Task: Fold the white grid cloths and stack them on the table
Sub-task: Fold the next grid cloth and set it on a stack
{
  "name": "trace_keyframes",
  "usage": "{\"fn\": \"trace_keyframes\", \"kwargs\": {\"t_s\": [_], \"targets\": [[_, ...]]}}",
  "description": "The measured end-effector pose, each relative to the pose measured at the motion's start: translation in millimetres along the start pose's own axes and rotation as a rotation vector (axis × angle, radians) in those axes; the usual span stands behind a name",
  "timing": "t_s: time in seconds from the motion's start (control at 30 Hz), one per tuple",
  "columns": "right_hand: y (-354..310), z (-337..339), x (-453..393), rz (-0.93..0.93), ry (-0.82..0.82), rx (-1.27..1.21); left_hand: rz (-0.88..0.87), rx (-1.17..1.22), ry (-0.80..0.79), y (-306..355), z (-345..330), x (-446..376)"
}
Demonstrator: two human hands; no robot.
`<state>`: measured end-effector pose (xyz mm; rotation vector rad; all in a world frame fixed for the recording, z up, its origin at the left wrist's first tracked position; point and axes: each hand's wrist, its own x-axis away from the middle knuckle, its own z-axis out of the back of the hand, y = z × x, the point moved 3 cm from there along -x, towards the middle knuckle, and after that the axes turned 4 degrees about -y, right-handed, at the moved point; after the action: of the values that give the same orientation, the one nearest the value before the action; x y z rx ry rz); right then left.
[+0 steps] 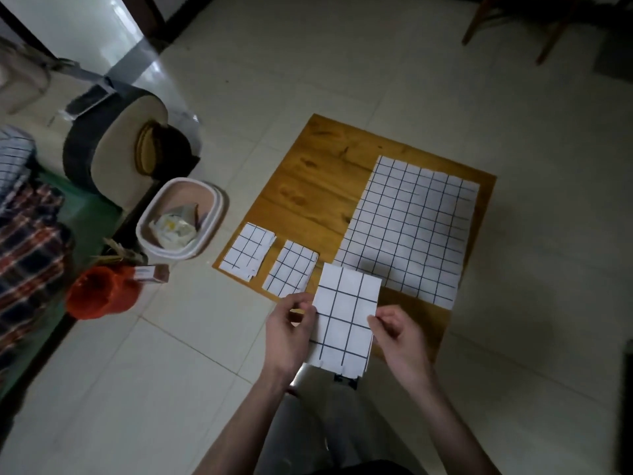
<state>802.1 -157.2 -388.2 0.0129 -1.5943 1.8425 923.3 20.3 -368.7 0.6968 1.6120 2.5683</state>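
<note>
I hold a folded white grid cloth (pixel 344 317) above the near edge of the low wooden table (pixel 318 180). My left hand (pixel 291 330) pinches its left edge and my right hand (pixel 397 334) pinches its right edge. Two small folded grid cloths lie side by side at the table's near left corner, one (pixel 247 251) at the very corner and another (pixel 291 268) just to its right. A large unfolded grid cloth (pixel 411 224) lies spread flat over the right half of the table.
A white waste bin (pixel 212 214) with rubbish stands left of the table on the tiled floor. Beyond it are a round stool, an orange bag (pixel 97 293) and plaid fabric (pixel 27 241). Wooden chair legs (pixel 479 25) stand at the far right.
</note>
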Motion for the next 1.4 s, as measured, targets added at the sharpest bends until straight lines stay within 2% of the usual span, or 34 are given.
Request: {"fn": "trace_keyframes", "kwargs": {"t_s": [0.33,0.63,1.0,1.23,1.4], "targets": [[64,-40,-73,-0.044,0.142,0.06,0.034,0.012,-0.09,-76,-42,-91],[132,-70,-138,-0.126,0.177,0.109,0.032,-0.002,-0.15,-157,-76,-159],[171,-90,-168,-0.227,0.209,0.136,0.062,-0.155,-0.203,-198,-100,-192],[171,-101,-171,-0.247,0.178,0.153,0.08,-0.269,-0.285,-203,-105,-201],[177,-109,-170,-0.264,0.225,0.183,0.087,-0.36,-0.34,-197,-106,-204]]}}
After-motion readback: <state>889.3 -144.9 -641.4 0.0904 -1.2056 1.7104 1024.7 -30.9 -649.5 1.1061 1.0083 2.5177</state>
